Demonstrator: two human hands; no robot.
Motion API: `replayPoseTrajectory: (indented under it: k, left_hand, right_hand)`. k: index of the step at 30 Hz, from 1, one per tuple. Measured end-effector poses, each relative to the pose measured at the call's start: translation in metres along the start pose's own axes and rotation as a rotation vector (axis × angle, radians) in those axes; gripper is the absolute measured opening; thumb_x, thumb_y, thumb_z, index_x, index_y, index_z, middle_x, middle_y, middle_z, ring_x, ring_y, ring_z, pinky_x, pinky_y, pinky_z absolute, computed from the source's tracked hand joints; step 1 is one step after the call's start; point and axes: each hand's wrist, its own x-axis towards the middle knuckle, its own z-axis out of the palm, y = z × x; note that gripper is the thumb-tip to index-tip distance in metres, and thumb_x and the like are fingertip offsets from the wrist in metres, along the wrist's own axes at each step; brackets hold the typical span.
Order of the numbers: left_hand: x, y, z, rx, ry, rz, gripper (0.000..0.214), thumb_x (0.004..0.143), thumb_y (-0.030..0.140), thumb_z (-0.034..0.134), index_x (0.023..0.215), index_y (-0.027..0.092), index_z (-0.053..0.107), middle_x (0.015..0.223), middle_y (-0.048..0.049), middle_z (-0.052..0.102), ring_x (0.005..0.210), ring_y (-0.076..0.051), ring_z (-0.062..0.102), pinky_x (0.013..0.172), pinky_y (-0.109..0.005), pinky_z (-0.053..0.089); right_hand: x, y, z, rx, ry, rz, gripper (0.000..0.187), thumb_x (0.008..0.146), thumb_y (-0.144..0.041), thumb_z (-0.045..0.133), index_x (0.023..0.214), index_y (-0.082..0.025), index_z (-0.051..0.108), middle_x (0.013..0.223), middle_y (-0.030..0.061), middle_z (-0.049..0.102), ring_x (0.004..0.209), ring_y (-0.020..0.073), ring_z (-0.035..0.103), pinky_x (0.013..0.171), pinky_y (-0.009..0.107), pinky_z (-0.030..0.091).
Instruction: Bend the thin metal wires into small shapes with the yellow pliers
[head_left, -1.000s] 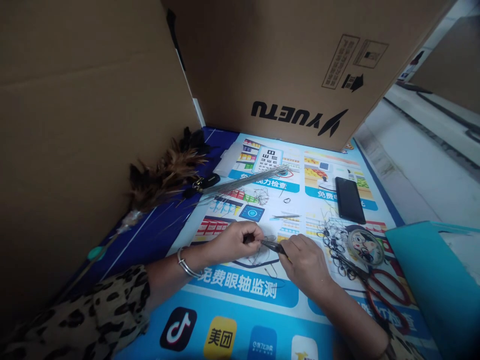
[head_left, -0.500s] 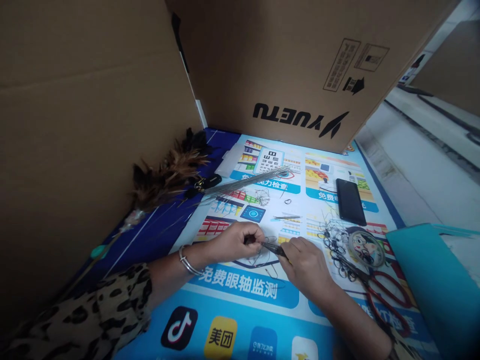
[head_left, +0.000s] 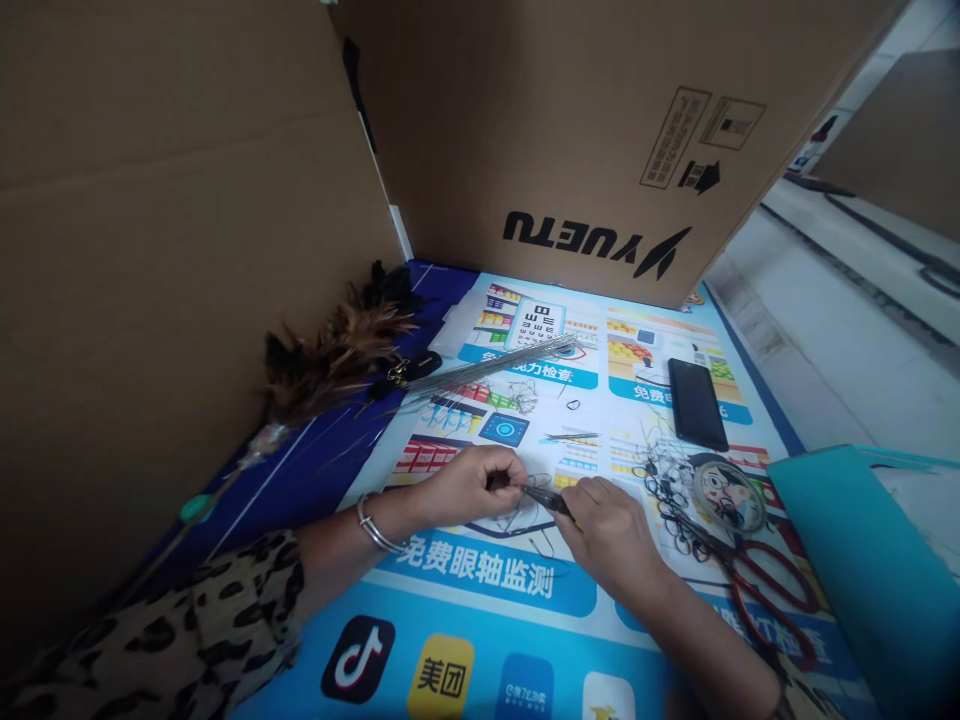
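My left hand [head_left: 484, 484], a silver bangle on its wrist, is closed in a pinch. What its fingertips hold is too small to make out. In my right hand [head_left: 609, 525] is a pair of pliers [head_left: 546, 497], their dark jaws meeting the left fingertips. Thin bent wire pieces [head_left: 541, 541] lie below the jaws. Beyond the hands are a few short straight wires [head_left: 571, 436], a small dark loop [head_left: 573, 405] and a tangle of fine wire [head_left: 523, 397]. A bundle of long straight wires [head_left: 499, 362] stretches across the mat farther back.
Right of my hands lie red-handled scissors [head_left: 776, 590], several small black rings [head_left: 667, 500], a round clear container [head_left: 727, 495] and a black phone [head_left: 697, 403]. A teal folder [head_left: 847, 540] sits at the right edge. Cardboard walls [head_left: 480, 120] rise behind and left, beside brown feathers [head_left: 337, 340].
The view has shifted very slightly. Both hands and the pliers keep nearly the same position, jaws still at the left fingertips.
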Motion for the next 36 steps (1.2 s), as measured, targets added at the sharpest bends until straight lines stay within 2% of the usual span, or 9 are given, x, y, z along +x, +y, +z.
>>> replayPoseTrajectory:
  k: [15,18,25,36]
  left_hand:
    - [0.0,-0.002,0.003,-0.052,0.001,-0.046,0.006,0.07,0.01,0.051,0.071,0.013,0.056,0.067,0.0011,0.055,0.06,-0.008,0.049,0.054,-0.018,0.038]
    - [0.0,-0.004,0.005,-0.125,0.047,-0.108,0.006,0.072,0.012,0.052,0.074,0.013,0.057,0.069,0.0006,0.055,0.061,-0.008,0.049,0.055,-0.019,0.039]
    - [0.003,-0.007,0.004,-0.391,0.111,-0.296,0.014,0.074,0.025,0.059,0.077,0.012,0.055,0.059,0.004,0.048,0.049,-0.006,0.041,0.045,-0.018,0.032]
    - [0.004,-0.003,0.001,-0.49,0.084,-0.325,0.015,0.072,0.026,0.061,0.077,0.012,0.056,0.063,0.0024,0.052,0.052,-0.007,0.043,0.05,-0.019,0.034]
  right_hand:
    - [0.001,-0.002,0.0,0.041,-0.017,0.04,0.014,0.083,-0.025,0.049,0.076,-0.016,0.057,0.073,0.0056,0.057,0.071,0.0163,0.051,0.059,0.025,0.032]
    - [0.001,-0.001,0.003,0.064,0.006,0.073,0.014,0.083,-0.027,0.049,0.079,-0.016,0.057,0.077,0.0059,0.057,0.072,0.0166,0.05,0.06,0.025,0.034]
    - [0.0,0.005,0.01,0.154,0.104,0.065,0.014,0.084,-0.028,0.047,0.087,-0.017,0.056,0.078,0.0056,0.055,0.075,0.0167,0.049,0.064,0.026,0.038]
    - [-0.002,0.006,0.012,0.219,0.121,0.076,0.012,0.082,-0.023,0.048,0.09,-0.017,0.055,0.08,0.0056,0.054,0.076,0.017,0.049,0.063,0.026,0.038]
